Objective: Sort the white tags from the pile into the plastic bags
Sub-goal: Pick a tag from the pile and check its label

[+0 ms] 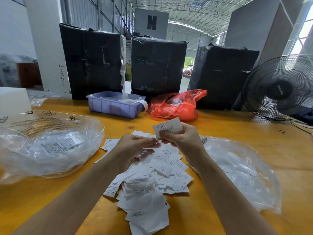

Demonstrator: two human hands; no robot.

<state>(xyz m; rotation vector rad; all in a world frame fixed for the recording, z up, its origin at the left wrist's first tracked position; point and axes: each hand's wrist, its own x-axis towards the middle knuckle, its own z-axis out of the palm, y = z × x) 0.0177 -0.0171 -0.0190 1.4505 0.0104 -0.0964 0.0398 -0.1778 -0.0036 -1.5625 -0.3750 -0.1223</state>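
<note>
Head view: a white tag is pinched in the curled fingers of the right hand, raised above the pile of tags at the tabletop's near-centre. The left hand is held loosely curled, apparently empty, beside it. Clear plastic bags are laid towards the left edge and right edge.

A loose pile of white tags printed with size letters lies between two crumpled clear plastic bags, the left bag holding tags, the right bag lying flatter.

Daylight was bright and even, entering through the window at upper right. Shadows were soft. Wide-angle distortion curved edges; the left edge was blurred.
</note>
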